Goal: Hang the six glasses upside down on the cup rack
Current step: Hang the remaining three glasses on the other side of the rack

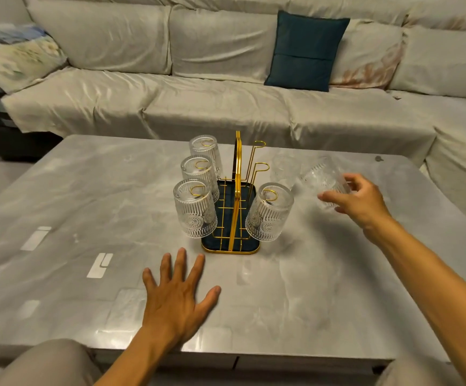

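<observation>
A gold wire cup rack with a dark tray base stands mid-table. Three ribbed glasses hang upside down on its left pegs: far, middle, near. One more glass hangs on the near right peg. The two far right pegs are bare. My right hand grips a blurred glass, tilted, just right of the rack. Another glass stands on the table behind it. My left hand lies flat on the table in front of the rack, fingers spread.
The grey marble-look table reaches to a front edge near my knees. A light covered sofa runs behind it, with a dark teal cushion and a patterned cushion at the left.
</observation>
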The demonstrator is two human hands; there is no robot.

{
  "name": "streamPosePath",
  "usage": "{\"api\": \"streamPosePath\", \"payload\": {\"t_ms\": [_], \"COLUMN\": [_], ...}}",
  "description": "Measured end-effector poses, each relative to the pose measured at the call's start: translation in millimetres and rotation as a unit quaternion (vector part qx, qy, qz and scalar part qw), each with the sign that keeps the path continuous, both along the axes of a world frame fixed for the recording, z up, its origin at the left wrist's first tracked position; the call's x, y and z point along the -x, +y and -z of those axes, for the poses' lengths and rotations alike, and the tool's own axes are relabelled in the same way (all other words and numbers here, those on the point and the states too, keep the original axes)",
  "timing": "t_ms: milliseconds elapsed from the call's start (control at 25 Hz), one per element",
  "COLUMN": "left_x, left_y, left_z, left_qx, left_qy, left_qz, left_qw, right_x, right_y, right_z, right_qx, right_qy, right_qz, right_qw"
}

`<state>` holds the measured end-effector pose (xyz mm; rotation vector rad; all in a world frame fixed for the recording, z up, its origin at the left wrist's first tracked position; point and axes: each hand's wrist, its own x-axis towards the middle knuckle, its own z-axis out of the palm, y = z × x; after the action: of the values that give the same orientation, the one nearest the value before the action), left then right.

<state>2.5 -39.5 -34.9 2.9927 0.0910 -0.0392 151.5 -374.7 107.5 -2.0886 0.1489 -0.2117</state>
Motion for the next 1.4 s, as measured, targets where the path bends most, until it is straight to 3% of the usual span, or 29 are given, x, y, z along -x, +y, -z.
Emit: {"api": "streamPosePath", "payload": {"t_ms": [160,320,560,840,1200,1320,1400], "left_x": [-1.7,-2.5,-3.3,-3.5,-5.5,-5.7,-5.3], "left_y": [3.3,2.8,1.8,1.4,0.4,0.1,0.2], "left_z": [-1.3,-1.1,-1.5,-1.6,1.6,0.1,-2.3], "left_qx": [0.015,0.012,0.014,0.000,0.008,0.006,0.002], "left_qy": [0.006,0.014,0.014,0.020,0.029,0.031,0.032], "left_qz": [0.001,0.001,0.000,0.000,-0.010,-0.013,-0.012], "left_qw": [1.000,1.000,1.000,1.000,1.000,0.999,0.999], "right_x": [-14.8,-29.1,-45.3,-51.9,-52.1,-47.2,-46.0], "right_y": [25.5,62.3,105.0,126.7,130.2,118.9,104.2], "right_z": [-69.7,-99.0,-86.2,-56.7,-46.5,-48.2,-43.5], "right_qx": [-0.013,0.128,0.266,0.330,0.352,0.259,0.177], "right_qy": [-0.080,-0.091,-0.093,-0.064,-0.028,-0.048,-0.102], "right_qz": [-0.015,-0.073,-0.134,-0.155,-0.161,-0.168,-0.084], "right_qw": [0.997,0.985,0.950,0.929,0.922,0.950,0.975]}}
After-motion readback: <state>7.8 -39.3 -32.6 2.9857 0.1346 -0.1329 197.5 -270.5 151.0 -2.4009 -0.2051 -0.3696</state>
